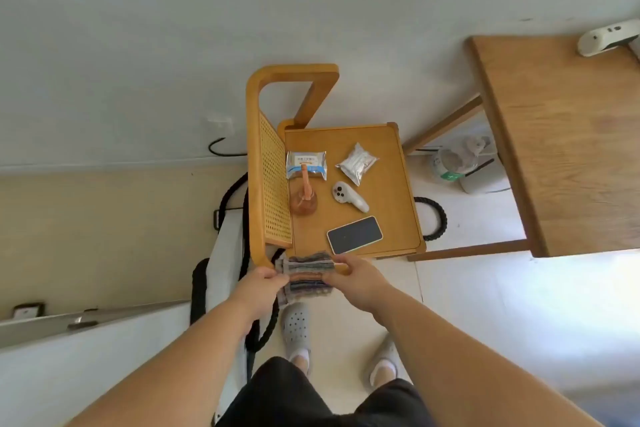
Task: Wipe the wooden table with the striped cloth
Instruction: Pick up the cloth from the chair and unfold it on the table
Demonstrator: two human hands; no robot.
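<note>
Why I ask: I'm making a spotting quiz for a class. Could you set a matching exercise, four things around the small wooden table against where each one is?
Things
1 phone
2 silver pouch
3 wipes pack
4 striped cloth

Places
A held by the left hand and the right hand, just in front of the table
B far part of the table, right of the wipes
C flat on the table near its front edge, screen dark
D beside the rattan panel, behind the orange bottle

Pairs: 1-C, 2-B, 3-D, 4-A
</note>
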